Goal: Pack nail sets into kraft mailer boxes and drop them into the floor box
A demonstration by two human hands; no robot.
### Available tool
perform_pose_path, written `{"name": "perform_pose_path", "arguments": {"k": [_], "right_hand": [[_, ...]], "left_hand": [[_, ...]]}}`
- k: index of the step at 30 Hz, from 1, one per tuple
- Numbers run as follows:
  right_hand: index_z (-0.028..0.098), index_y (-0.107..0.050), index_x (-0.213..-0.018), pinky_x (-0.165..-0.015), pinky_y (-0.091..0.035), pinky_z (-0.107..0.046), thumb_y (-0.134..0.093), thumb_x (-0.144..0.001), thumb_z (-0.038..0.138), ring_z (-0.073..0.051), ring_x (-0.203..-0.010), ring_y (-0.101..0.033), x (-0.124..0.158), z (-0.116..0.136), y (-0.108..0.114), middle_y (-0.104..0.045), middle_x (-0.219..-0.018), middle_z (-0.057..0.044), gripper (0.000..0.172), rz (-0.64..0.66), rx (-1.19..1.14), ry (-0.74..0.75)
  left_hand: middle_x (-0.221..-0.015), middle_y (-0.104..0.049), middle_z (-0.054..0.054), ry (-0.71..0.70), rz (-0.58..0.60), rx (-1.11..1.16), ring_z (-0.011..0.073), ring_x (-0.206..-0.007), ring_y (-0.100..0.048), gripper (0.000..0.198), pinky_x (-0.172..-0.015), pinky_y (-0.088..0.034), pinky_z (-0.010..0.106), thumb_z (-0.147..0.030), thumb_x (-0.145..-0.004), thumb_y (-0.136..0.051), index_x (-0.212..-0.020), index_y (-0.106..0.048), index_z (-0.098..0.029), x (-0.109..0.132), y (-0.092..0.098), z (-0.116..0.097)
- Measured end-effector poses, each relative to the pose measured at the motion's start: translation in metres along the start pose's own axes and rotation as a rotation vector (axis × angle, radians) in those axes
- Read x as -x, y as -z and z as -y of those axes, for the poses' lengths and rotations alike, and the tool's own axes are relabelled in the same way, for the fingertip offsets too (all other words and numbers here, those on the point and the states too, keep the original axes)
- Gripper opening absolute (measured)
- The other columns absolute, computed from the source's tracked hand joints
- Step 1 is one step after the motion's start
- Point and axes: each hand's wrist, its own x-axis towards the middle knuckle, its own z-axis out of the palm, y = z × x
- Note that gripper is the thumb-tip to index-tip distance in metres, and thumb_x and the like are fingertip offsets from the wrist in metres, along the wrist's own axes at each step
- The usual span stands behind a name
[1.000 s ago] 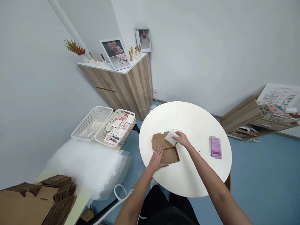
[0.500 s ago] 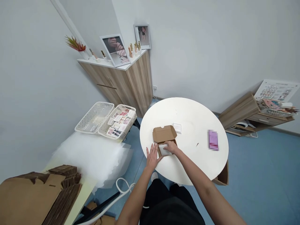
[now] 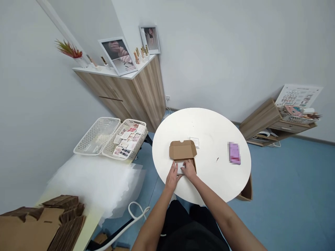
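Observation:
A small brown cardboard box (image 3: pixel 194 163) lies on the white round table with its lid (image 3: pixel 182 151) folded back, away from me. Inside it is a flat white packet (image 3: pixel 179 168), partly covered by my fingers. My left hand (image 3: pixel 171 177) grips the box's left side and near corner, fingers close together and thumb along the front. With bent fingers, my right hand (image 3: pixel 189 169) holds the packet at its right part; the fingertips are only partly visible. A second white packet (image 3: pixel 194 142) lies behind the lid, to the right.
On the round table (image 3: pixel 209 129), a blurred purple package (image 3: pixel 234 153) lies to the right. Two white baskets (image 3: pixel 106 152), one with printed cards, stand left beside white sheets (image 3: pixel 91 177) and stacked flat cardboard (image 3: pixel 31 223). An open carton (image 3: pixel 247 190) stands on the floor, right of the table.
My left hand's fingers have drawn together against the box's side. My right hand has shifted slightly toward me over the packet, its fingers more bent. The view has turned slightly right.

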Motion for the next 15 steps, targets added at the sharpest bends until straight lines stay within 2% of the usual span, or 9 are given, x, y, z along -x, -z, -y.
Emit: {"name": "perform_pose_path", "arguments": {"k": [4,7,9,11,13,15], "right_hand": [[0.019,-0.062,-0.078,-0.075,-0.044,-0.026,-0.055,-0.078,0.011,-0.017,-0.082,-0.061,-0.004,0.004,0.012,-0.065,-0.092,-0.006,0.011,0.091,-0.076,0.001],[0.02,-0.062,-0.071,-0.068,-0.042,-0.026,-0.053,-0.082,0.018,-0.018,-0.074,-0.061,-0.015,0.004,0.038,-0.066,-0.078,-0.004,0.015,0.142,-0.109,0.021],[0.021,-0.062,-0.073,-0.065,-0.041,-0.026,-0.05,-0.086,0.027,-0.017,-0.07,-0.059,-0.029,0.0,0.059,-0.066,-0.075,-0.003,0.019,0.042,-0.14,-0.008],[0.022,-0.061,-0.079,-0.064,-0.041,-0.026,-0.044,-0.09,0.035,-0.017,-0.071,-0.058,-0.048,-0.008,0.079,-0.065,-0.078,-0.002,0.024,-0.122,-0.184,-0.053],[0.022,-0.06,-0.085,-0.067,-0.042,-0.028,-0.043,-0.089,0.039,-0.019,-0.079,-0.058,-0.071,-0.019,0.094,-0.064,-0.086,-0.005,0.025,-0.254,-0.206,-0.101],[0.02,-0.06,-0.095,-0.073,-0.044,-0.03,-0.048,-0.085,0.04,-0.022,-0.091,-0.058,-0.093,-0.032,0.101,-0.062,-0.099,-0.009,0.025,-0.316,-0.194,-0.184]], "left_hand": [[-0.161,-0.013,0.016,0.005,0.003,-0.055,0.0297,-0.134,-0.045,0.064,-0.094,-0.054,0.042,-0.034,-0.094,-0.052,-0.15,-0.022,-0.028,0.001,-0.004,-0.004],[-0.16,-0.014,0.017,-0.025,-0.017,-0.16,0.0328,-0.139,-0.037,0.06,-0.105,-0.043,0.053,-0.033,-0.094,-0.053,-0.148,-0.029,-0.026,0.0,-0.001,-0.008],[-0.159,-0.018,0.017,-0.035,-0.012,-0.221,0.034,-0.141,-0.032,0.058,-0.11,-0.032,0.06,-0.035,-0.093,-0.053,-0.147,-0.032,-0.025,-0.001,0.002,-0.009],[-0.158,-0.023,0.016,-0.036,0.006,-0.258,0.0336,-0.142,-0.031,0.057,-0.112,-0.026,0.063,-0.038,-0.093,-0.052,-0.146,-0.035,-0.027,-0.003,0.004,-0.009],[-0.157,-0.027,0.015,-0.02,0.007,-0.274,0.0327,-0.142,-0.031,0.054,-0.112,-0.026,0.063,-0.039,-0.093,-0.051,-0.144,-0.038,-0.027,-0.006,0.005,-0.007],[-0.156,-0.029,0.015,0.01,-0.016,-0.282,0.0325,-0.142,-0.031,0.05,-0.111,-0.029,0.061,-0.04,-0.094,-0.05,-0.141,-0.042,-0.025,-0.01,0.003,-0.002]]}}
